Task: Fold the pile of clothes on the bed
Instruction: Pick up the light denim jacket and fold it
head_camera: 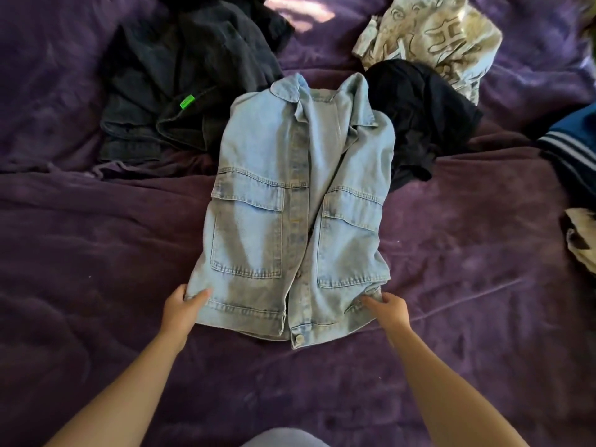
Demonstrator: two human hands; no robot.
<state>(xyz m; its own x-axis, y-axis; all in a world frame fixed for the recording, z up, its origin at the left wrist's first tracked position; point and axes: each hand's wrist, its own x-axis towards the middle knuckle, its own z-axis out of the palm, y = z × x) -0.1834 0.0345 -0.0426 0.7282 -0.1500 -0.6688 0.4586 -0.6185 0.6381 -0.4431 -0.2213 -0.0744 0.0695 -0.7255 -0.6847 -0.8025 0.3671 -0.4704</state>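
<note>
A light blue denim jacket (300, 204) lies front up in the middle of the purple bed (96, 253), collar away from me, its sides folded in to a narrow shape. My left hand (182, 309) grips the jacket's lower left corner, thumb on top of the hem. My right hand (388, 309) pinches the lower right corner at the hem. Both corners stay low on the bed.
A dark grey garment with a green tag (180, 82) lies at the back left. A black garment (425, 114) sits right of the jacket, a cream printed shirt (435, 37) behind it. A navy striped piece (571, 146) and a beige item (580, 240) lie at the right edge.
</note>
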